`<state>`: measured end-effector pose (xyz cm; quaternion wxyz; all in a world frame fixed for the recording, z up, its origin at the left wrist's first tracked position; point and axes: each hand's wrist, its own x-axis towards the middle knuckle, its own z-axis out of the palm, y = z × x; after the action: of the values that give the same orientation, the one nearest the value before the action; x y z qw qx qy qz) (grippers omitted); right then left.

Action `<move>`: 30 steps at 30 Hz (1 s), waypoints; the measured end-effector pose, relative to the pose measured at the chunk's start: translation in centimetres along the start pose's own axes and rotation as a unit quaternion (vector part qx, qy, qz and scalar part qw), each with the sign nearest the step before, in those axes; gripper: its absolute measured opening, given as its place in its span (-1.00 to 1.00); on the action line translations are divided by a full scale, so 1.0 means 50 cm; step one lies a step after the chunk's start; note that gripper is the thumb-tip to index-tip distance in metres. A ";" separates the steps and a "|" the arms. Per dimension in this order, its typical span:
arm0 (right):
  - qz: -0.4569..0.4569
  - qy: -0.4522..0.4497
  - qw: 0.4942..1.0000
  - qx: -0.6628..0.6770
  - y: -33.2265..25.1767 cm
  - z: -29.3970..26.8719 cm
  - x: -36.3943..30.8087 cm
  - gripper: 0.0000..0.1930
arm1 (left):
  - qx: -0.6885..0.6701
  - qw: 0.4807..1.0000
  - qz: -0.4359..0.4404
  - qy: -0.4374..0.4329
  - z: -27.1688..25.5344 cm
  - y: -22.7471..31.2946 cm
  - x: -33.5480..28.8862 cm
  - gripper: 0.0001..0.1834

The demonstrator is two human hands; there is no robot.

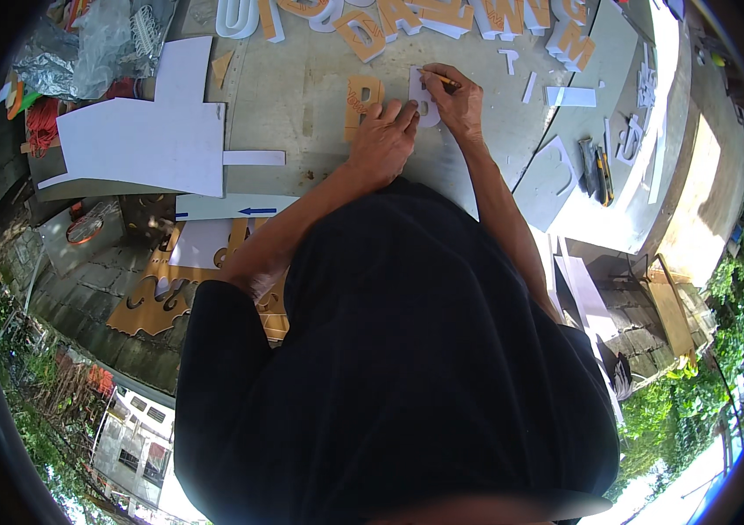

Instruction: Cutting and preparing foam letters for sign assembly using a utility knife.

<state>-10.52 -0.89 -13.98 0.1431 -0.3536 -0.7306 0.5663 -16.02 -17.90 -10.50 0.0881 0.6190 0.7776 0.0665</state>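
A yellow pencil (442, 80) is pinched in my right hand (461, 102), its tip over a white cut-out letter (425, 112) on the grey work table (284, 114). My left hand (382, 144) lies palm down beside it. Its bent fingers are a little apart, with the fingertips at the left edge of the white letter. Just left of this, a tan cut-out letter (359, 91) with marks on its face is partly covered by my left fingers.
Thick tan-faced letters (363, 35) line the far edge. A large white sheet (144, 144) covers the left side, with plastic bags (101, 48) behind. White offcuts (570, 96) and a utility knife (604, 175) lie at right. Tan cut sheets (157, 297) sit below the table at left.
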 end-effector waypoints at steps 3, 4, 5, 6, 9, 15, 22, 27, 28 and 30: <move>-0.025 0.007 1.000 0.017 0.021 0.003 0.001 -0.77 | -0.007 1.000 0.002 0.000 0.000 0.001 0.004 -0.44; -0.025 0.005 1.000 0.017 0.017 0.003 0.000 -0.77 | -0.009 1.000 0.001 -0.001 0.002 0.000 0.002 -0.44; -0.005 -0.005 0.999 0.034 0.013 0.002 -0.001 -0.77 | -0.009 1.000 -0.001 -0.002 0.003 0.000 0.001 -0.44; 0.014 -0.015 0.999 0.050 0.010 0.002 -0.002 -0.77 | -0.007 1.000 -0.001 -0.001 0.005 -0.001 0.000 -0.44; 0.002 0.001 0.999 0.048 0.019 -0.001 0.001 -0.77 | -0.001 1.000 0.000 -0.003 0.002 0.000 0.002 -0.44; -0.027 0.003 1.000 -0.003 0.011 -0.004 0.002 -0.77 | 0.000 1.000 0.001 0.006 0.005 0.001 0.002 -0.45; -0.062 0.010 0.998 -0.012 0.018 -0.003 0.002 -0.78 | 0.000 1.000 0.000 0.003 0.005 0.003 0.002 -0.45; 0.075 0.003 0.981 0.177 0.009 -0.023 -0.014 -0.85 | -0.049 0.998 0.006 0.039 0.000 -0.006 0.000 -0.49; 0.075 0.003 0.981 0.177 0.006 -0.029 -0.020 -0.85 | -0.099 0.993 0.019 0.060 -0.005 -0.009 -0.002 -0.51; 0.076 0.013 0.982 0.174 0.000 -0.041 -0.028 -0.85 | -0.138 0.983 -0.027 0.115 -0.017 -0.016 -0.019 -0.50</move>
<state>-8.30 -0.36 -13.07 0.1686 -0.3845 -0.5900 0.6896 -16.77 -19.00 -9.80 0.0844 0.5683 0.7822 0.2411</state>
